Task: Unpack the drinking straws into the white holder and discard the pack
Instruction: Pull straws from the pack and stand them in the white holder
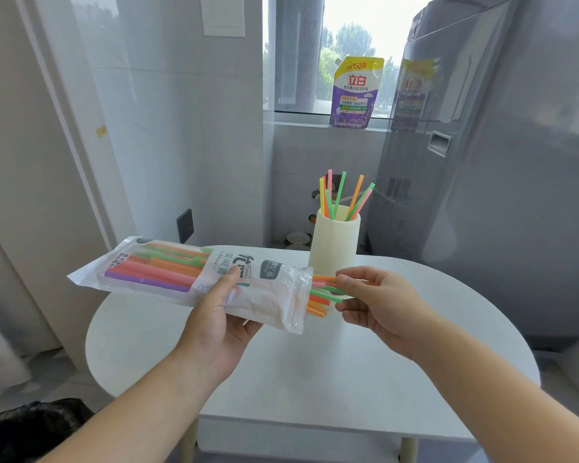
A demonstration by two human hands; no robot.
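The plastic straw pack (188, 272) lies nearly level above the round white table (315, 369). Its long axis runs left to right, with the sealed end far to the left and the open mouth pointing straight at the right hand (381, 302). A fan of orange, green and pink straw ends (321, 295) pokes out of that mouth. The right hand, the nearer one to them, pinches some between thumb and curled fingertips; how many it has cannot be told. The left hand (221, 315) grips the pack round its middle from below, thumb pressed on the printed face, holding it clear of the table. The ribbed white holder (335, 248) stands upright on the table just behind the pack's mouth, with several loose straws (338, 198) leaning in it. By my judgement the pull should run rightward along the pack's axis, then up and back to the holder. A black bag (30, 426) sits at lower left.
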